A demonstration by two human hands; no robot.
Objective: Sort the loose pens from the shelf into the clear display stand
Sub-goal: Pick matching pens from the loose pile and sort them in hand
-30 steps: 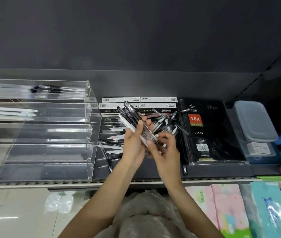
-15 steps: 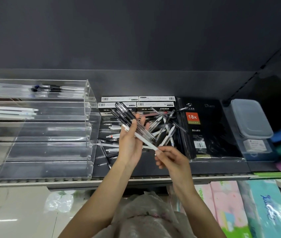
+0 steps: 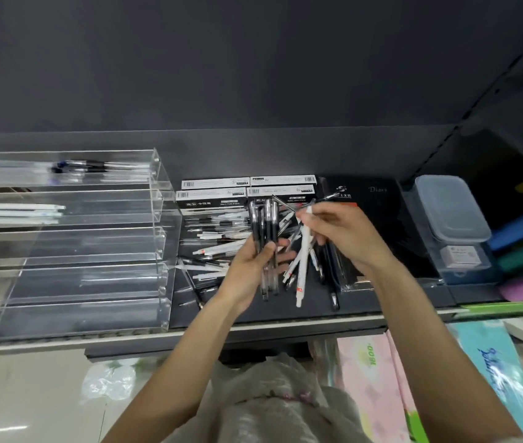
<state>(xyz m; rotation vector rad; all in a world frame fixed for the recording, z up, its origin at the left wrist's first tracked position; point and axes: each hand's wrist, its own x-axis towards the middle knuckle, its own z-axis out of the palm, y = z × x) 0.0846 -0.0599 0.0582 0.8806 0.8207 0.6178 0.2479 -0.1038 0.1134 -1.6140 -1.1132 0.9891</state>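
Five stepped tiers make up the clear display stand (image 3: 71,244), which sits left of the loose pens (image 3: 218,247) on the shelf (image 3: 285,327); its top tier holds a few dark pens, the next some white ones. Right of the stand, the left hand (image 3: 253,263) grips a bundle of black-capped pens (image 3: 265,238) upright over the pile. Farther right, the right hand (image 3: 343,235) pinches a white pen (image 3: 303,260) (hanging tip-down). Beyond lies a black diary (image 3: 365,193).
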